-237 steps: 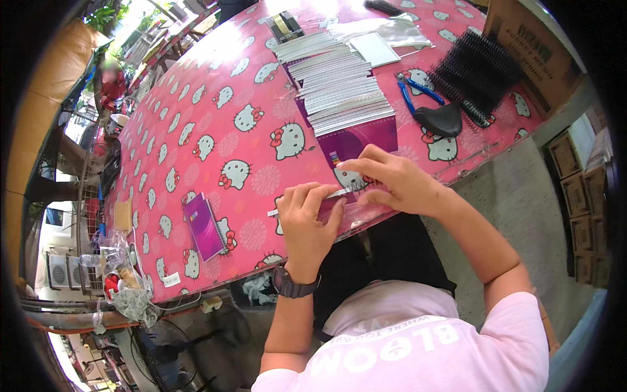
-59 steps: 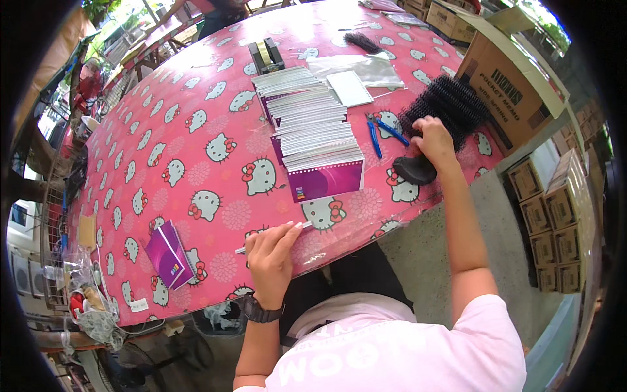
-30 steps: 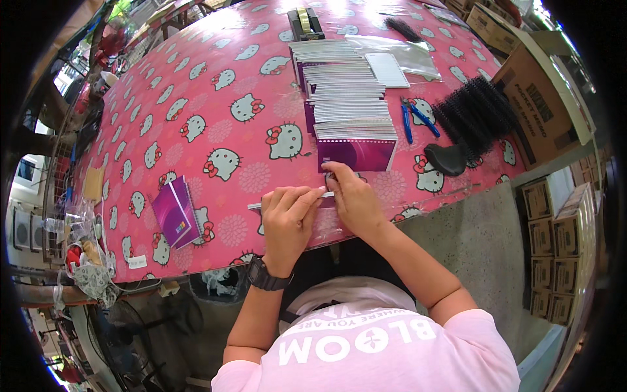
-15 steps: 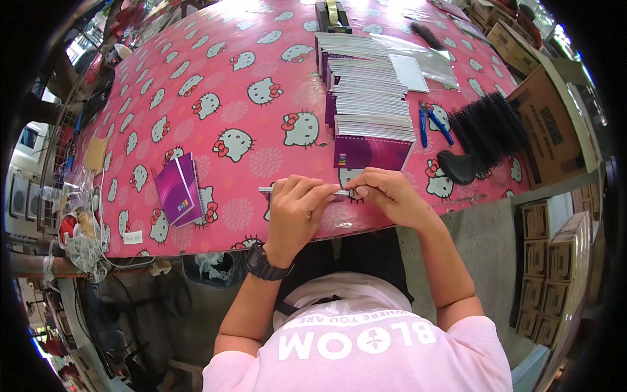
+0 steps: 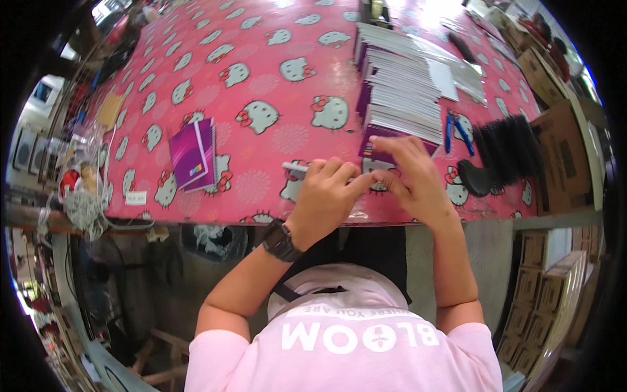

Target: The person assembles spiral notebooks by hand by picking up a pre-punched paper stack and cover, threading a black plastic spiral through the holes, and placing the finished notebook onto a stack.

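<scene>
My left hand (image 5: 330, 196), with a dark watch on its wrist, is closed around a thin notebook (image 5: 295, 168). The notebook is seen edge-on as a pale strip, and the hand covers most of it. My right hand (image 5: 418, 186) is raised beside it with its fingers and thumb apart. Its thumb is close to my left thumb, and its fingertips overlap the front of a long row of purple-covered notebooks (image 5: 398, 91). Two purple notebooks (image 5: 192, 157) lie overlapped to the left.
Blue-handled pliers (image 5: 459, 134) lie right of the row, near a pile of black spiral coils (image 5: 506, 153). A cardboard box (image 5: 560, 153) stands at the right edge. Clear plastic sleeves (image 5: 460, 75) and a tape dispenser (image 5: 374, 13) are farther back.
My right hand has let go of the notebook's end and lifted, its fingers spreading toward the row. My left hand keeps its hold. The view has shifted, so the table things appear farther right.
</scene>
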`<state>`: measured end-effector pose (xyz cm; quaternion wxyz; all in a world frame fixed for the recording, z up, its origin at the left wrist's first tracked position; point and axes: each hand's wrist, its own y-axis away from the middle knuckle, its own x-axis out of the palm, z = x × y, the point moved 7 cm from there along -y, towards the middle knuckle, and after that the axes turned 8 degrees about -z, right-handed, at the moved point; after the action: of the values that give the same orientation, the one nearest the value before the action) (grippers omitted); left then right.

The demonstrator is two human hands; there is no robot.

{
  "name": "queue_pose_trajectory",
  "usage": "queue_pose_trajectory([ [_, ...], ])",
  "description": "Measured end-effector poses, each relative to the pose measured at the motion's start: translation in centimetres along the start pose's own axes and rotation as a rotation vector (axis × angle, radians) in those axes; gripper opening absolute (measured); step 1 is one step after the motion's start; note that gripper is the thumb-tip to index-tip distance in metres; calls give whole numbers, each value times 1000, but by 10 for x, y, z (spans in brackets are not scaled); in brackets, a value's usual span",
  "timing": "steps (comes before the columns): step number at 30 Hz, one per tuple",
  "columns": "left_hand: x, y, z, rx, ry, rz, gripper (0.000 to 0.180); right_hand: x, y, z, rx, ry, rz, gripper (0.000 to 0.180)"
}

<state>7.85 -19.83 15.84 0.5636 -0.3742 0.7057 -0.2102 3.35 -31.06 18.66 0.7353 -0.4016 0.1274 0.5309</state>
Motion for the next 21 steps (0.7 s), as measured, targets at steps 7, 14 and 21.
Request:
queue_pose_trajectory([
  [7,2,-4,-4,140,-73,225,40,95,-19,99,-311,94,396,75],
  [14,11,-3,3,160,-36,140,35,102,-14,98,-393,43,488,88],
  [21,10,-7,-1,149,9,114,31,97,-10,96,-344,63,497,89],
])
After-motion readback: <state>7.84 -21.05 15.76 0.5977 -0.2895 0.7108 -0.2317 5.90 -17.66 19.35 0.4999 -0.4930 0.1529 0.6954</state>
